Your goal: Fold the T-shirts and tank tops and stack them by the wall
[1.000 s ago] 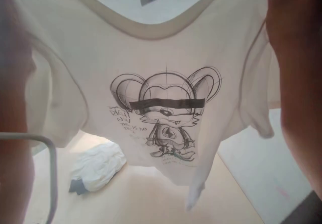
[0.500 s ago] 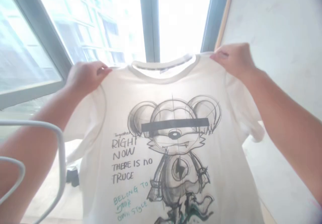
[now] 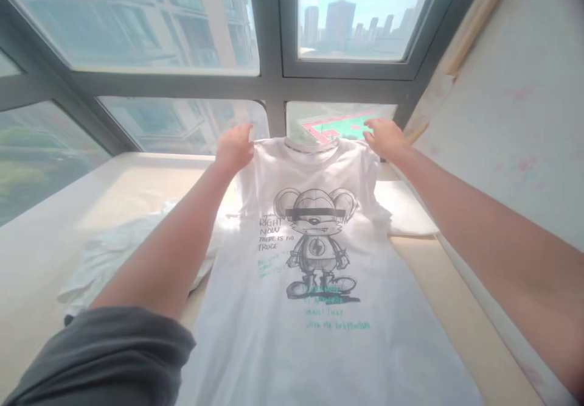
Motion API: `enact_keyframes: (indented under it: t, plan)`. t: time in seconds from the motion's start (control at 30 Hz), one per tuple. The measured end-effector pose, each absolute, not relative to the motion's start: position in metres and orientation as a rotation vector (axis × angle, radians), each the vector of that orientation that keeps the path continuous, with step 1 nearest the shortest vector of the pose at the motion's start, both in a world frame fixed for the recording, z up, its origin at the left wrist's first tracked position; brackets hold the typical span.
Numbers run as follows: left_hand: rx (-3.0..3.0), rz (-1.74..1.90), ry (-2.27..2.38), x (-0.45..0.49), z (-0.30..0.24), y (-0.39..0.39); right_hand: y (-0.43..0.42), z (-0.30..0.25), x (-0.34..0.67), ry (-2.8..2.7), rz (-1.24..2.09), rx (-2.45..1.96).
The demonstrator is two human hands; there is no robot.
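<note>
A white T-shirt [image 3: 374, 272] hangs stretched out in front of me, its collar at the far end and its lower part close to me. On its front are a sketched bear-like cartoon figure with a black bar over the eyes and black and green lettering. My left hand [image 3: 235, 148] is closed on the shoulder at the left of the collar. At the other shoulder, my right hand [image 3: 385, 138] grips the fabric between thumb and fingers. The shirt's bottom edge is out of view.
Crumpled pale clothes [image 3: 123, 254] lie on the light wooden surface [image 3: 41, 254] at left. Behind the right sleeve is a white folded cloth [image 3: 404, 211]. Grey window frames [image 3: 271, 83] stand beyond, and a patterned wall [image 3: 515, 150] bounds the right side.
The shirt has moved lower and farther from me, with both hands still at its shoulders. My arms have stretched forward. The wooden surface and the clothes on it have come into view.
</note>
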State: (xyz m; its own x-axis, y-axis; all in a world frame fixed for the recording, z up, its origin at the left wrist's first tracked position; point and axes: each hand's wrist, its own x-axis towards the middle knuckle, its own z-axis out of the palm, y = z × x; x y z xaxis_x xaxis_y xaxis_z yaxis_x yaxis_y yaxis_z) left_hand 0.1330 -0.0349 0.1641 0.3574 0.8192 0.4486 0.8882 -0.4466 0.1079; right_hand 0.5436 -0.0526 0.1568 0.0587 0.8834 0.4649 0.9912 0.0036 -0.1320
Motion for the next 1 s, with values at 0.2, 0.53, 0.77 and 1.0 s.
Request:
enact_keyframes:
  t: [0.2, 0.53, 0.77, 1.0]
  plan:
    - [-2.506, -0.408, -1.672, 0.113, 0.085, -0.107, -0.123, 0.067, 0.529, -2.080, -0.093, -1.667]
    - [-2.196, -0.251, -1.826, 0.000, 0.001, -0.228, -0.324, -0.017, 0.424, -2.254, 0.174, -1.539]
    - [-2.121, -0.218, -1.885, -0.006, 0.014, -0.176, -0.319, -0.036, 0.391, -2.280, 0.132, -1.630]
    - [-2.377, -0.277, -1.726, 0.073, 0.003, -0.254, -0.295, -0.041, 0.397, -2.253, 0.096, -1.656]
